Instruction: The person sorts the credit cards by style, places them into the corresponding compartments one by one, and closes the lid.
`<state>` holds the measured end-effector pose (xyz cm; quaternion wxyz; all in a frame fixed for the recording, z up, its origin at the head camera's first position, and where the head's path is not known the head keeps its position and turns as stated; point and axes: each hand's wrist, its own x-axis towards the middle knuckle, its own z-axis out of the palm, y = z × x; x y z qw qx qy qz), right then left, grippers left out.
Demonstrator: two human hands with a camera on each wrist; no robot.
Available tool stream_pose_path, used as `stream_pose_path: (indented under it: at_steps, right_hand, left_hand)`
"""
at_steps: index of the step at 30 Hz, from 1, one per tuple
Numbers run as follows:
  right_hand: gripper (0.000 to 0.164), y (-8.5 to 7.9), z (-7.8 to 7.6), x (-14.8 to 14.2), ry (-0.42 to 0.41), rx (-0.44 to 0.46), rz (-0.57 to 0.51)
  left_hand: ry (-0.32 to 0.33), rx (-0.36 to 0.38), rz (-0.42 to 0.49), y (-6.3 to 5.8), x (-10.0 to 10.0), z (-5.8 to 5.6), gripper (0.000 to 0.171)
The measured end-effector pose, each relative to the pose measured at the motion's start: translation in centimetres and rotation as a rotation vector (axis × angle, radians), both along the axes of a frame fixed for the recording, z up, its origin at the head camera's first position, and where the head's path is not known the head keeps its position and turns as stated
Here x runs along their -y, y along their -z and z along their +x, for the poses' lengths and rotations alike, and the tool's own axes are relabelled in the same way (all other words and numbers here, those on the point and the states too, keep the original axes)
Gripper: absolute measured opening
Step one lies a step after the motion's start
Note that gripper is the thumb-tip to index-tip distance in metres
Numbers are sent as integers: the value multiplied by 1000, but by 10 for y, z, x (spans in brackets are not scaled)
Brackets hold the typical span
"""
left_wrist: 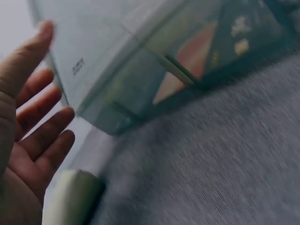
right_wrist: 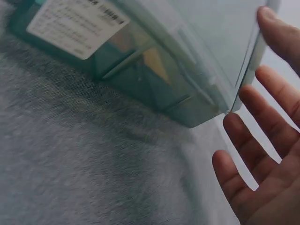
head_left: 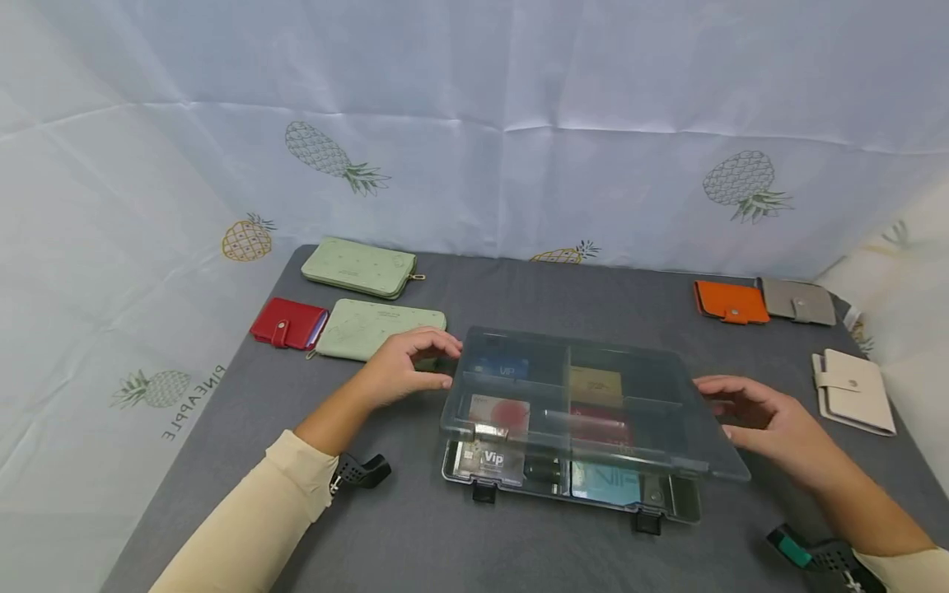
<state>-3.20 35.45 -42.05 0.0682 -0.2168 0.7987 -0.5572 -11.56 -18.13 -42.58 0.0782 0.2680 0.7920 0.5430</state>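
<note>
A clear plastic divided box [head_left: 482, 490] stands on the grey cloth, its see-through lid [head_left: 519, 342] tilted up partway at the front. Cards show inside it, among them a silver "Vip" card [head_left: 489, 461] and a light blue card [head_left: 604, 482]. At the lid's left edge is my left hand [head_left: 404, 366], fingers extended and thumb apart. My right hand [head_left: 771, 424] is by the lid's right edge, its fingers loosely bent. In the right wrist view, the fingertips [right_wrist: 248, 96] come up to the lid's edge; actual contact is hard to tell.
Two green wallets [head_left: 359, 268] and a red card holder [head_left: 289, 323] lie at the left. An orange card holder [head_left: 732, 302], a grey one [head_left: 797, 301] and a cream one [head_left: 853, 391] lie at the right. A pineapple-print curtain [head_left: 474, 181] hangs behind the table.
</note>
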Motion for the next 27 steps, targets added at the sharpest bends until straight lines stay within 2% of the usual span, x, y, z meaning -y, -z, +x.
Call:
stream_pose_path:
  at_steps: [3, 11, 16, 23, 25, 27]
  right_hand:
    - [57, 3, 3, 0, -33, 11, 29]
    - [61, 10, 13, 6, 44, -21, 158]
    - [63, 16, 25, 12, 113, -58, 236]
    - [65, 16, 33, 19, 193, -102, 318]
    - [62, 10, 36, 23, 234, -144, 364]
    - [58, 2, 41, 33, 282, -222, 414]
  left_hand:
    - [39, -32, -84, 4, 5, 4, 42]
    - [105, -73, -161, 8, 9, 19, 67]
    - [120, -98, -255, 9, 7, 32, 82]
    - [90, -120, -316, 4, 5, 47, 78]
    - [66, -167, -317, 2, 4, 52, 71]
    - [29, -254, -290, 1, 3, 58, 62]
